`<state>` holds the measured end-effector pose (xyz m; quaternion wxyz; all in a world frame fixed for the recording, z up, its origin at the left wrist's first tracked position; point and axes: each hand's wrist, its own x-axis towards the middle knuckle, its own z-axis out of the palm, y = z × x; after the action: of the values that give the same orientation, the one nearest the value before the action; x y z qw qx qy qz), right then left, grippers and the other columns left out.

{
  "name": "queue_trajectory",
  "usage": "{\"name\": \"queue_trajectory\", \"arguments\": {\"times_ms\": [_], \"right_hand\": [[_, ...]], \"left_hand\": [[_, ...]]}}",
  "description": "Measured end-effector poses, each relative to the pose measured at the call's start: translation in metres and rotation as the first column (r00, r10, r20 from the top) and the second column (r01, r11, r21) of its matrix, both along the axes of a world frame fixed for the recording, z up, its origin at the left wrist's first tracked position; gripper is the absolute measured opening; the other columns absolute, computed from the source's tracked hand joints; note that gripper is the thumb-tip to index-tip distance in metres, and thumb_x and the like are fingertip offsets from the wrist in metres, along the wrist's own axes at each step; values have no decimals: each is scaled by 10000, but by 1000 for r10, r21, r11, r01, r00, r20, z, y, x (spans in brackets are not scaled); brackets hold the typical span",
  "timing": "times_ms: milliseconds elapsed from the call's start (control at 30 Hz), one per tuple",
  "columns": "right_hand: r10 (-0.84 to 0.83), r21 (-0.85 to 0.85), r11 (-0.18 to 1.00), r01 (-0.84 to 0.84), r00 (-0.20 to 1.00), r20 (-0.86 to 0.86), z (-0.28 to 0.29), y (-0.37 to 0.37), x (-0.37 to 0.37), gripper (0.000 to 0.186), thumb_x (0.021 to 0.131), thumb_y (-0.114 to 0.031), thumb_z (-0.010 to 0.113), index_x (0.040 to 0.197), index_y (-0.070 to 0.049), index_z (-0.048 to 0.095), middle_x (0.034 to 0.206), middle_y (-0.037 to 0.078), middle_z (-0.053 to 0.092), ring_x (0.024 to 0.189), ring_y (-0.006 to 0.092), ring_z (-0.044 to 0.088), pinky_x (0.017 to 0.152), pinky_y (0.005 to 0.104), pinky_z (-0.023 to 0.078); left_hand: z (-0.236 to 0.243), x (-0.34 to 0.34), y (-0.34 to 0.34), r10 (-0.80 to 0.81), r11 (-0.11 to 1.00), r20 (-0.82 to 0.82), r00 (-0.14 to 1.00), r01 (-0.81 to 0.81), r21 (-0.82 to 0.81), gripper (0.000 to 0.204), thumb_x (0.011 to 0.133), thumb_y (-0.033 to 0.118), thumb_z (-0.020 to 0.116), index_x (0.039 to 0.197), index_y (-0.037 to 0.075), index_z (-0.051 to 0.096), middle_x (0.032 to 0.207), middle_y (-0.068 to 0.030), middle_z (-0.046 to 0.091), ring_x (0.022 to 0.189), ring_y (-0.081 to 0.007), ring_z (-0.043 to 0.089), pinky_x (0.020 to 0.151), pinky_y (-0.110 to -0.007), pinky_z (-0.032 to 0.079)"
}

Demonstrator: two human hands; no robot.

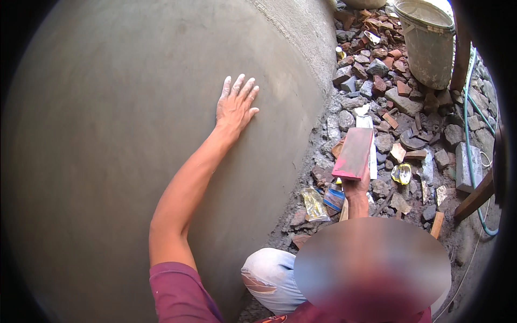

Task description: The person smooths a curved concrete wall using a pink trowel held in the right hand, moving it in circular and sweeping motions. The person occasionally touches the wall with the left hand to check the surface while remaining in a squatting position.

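Observation:
My left hand [235, 110] lies flat on the smooth grey plastered wall [107, 140], its fingers spread and dusted with pale plaster. The arm reaches up to it from a maroon sleeve. To the right of the wall, my right hand [357, 189] grips a rectangular plastering float [354, 153] from beneath. The float's broad face is grey-brown, with bright pink along its near edges. It is held apart from the wall, over the rubble. Most of my right fingers are hidden behind it, and a blurred patch covers much of the right forearm.
Broken brick and stone [377, 67] line the wall's foot. A dirty bucket [428, 46] stands at the far right. A green hose [469, 134], a wooden post [475, 196] and a grey block [468, 167] lie along the right side. Crumpled wrappers [315, 204] lie among the stones.

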<state>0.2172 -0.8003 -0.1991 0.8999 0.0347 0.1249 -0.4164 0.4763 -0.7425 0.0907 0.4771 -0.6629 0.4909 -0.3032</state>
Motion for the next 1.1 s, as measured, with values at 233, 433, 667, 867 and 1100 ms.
{"name": "queue_trajectory", "arguments": {"times_ms": [233, 433, 667, 867, 1100], "right_hand": [[-9, -90, 996, 15, 998, 63, 7, -13, -7, 459, 1067, -348, 433, 1396, -36, 507, 1266, 124, 640, 1116, 293, 653, 958, 458, 531], [43, -25, 999, -42, 998, 50, -1, -14, 1, 446, 1063, -403, 467, 1376, -95, 541, 1225, 81, 660, 1089, 280, 668, 886, 477, 577], [70, -36, 997, -73, 995, -72, -14, 18, 23, 422, 1026, -320, 574, 1357, -63, 528, 1191, 91, 666, 1039, 289, 682, 884, 471, 571], [-45, -497, 774, -391, 751, -659, 43, 57, 63, 565, 1010, -392, 620, 1346, 19, 426, 1188, 197, 609, 1064, 236, 636, 894, 404, 545], [-344, -525, 849, -53, 699, -627, 76, 96, 90, 627, 999, -355, 637, 1364, 100, 404, 1249, 250, 579, 1143, 284, 587, 1013, 394, 456]], "left_hand": [[-34, -22, 72, 32, 986, -166, 986, -4, 164, 675, 1029, 596, 363, 1609, 257, 298, 1689, 58, 224, 1574, -202, 123, 1291, -495, 81], [-68, -56, 133, 41, 949, -244, 969, 38, 313, 677, 1017, 594, 391, 1596, 248, 336, 1676, 57, 262, 1568, -198, 142, 1294, -489, 79], [-34, -56, 127, 70, 993, -294, 953, -38, 113, 638, 1010, 536, 478, 1569, 242, 387, 1660, 42, 304, 1557, -208, 187, 1288, -486, 98], [86, -97, 73, -307, 780, -7, 952, 247, -575, 549, 994, 365, 606, 1500, 187, 492, 1536, -36, 481, 1430, -254, 421, 1193, -522, 308], [33, -161, 111, -161, 847, -277, 947, -11, -532, 467, 956, 331, 675, 1381, 147, 614, 1277, -32, 605, 1237, -248, 534, 1118, -516, 379]]}}
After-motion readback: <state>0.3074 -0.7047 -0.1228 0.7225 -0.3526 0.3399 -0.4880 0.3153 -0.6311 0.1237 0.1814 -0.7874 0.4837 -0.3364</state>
